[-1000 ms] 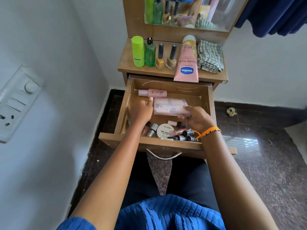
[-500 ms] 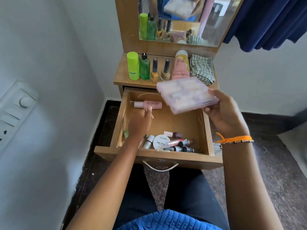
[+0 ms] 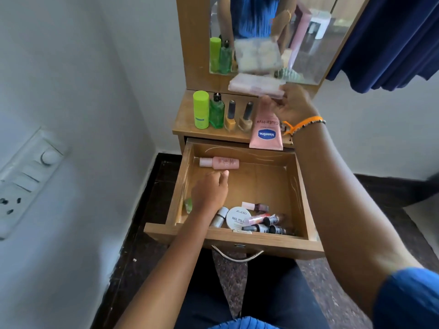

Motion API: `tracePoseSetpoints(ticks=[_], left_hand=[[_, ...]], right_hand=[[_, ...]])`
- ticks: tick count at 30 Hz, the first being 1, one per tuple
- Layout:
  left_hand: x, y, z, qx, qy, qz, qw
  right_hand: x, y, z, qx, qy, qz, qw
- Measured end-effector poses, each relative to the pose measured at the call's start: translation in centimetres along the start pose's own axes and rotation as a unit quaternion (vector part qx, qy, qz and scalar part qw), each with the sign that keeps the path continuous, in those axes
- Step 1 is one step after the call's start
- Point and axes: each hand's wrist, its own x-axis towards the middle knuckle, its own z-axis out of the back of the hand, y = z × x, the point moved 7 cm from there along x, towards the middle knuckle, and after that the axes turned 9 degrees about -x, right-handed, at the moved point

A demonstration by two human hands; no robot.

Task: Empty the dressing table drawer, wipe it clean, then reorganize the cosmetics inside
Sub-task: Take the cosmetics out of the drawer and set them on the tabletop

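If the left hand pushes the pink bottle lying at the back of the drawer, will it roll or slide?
The pink bottle looks round and lies on its side, so it would probably roll rather than slide. It lies close to the back wall of the drawer, which would likely stop it soon. It seems small and probably light for the left hand.

Wall, floor and curtain around the dresser

A white switch panel point(image 3: 26, 179) with a round dial and sockets sits on the pale wall point(image 3: 83, 67) at left. Dark speckled floor point(image 3: 344, 293) runs below. A navy curtain point(image 3: 389, 41) hangs at upper right; a pale mat, or something like it, point(image 3: 425, 222) lies at the right edge.
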Motion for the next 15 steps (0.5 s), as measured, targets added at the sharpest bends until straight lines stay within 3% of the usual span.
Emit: tracePoseSetpoints(ticks=[7, 15], left_hand=[[0.3, -0.4, -0.5, 0.050, 0.018, -0.019, 0.998], [0.9, 0.0, -0.9, 0.052, 0.016, -0.008, 0.998]], right_hand=[[3.0, -1.2, -2.4, -0.165, -0.005, -0.027, 0.986], [3.9, -3.0, -2.5, -0.249, 0.028, -0.053, 0.967]])
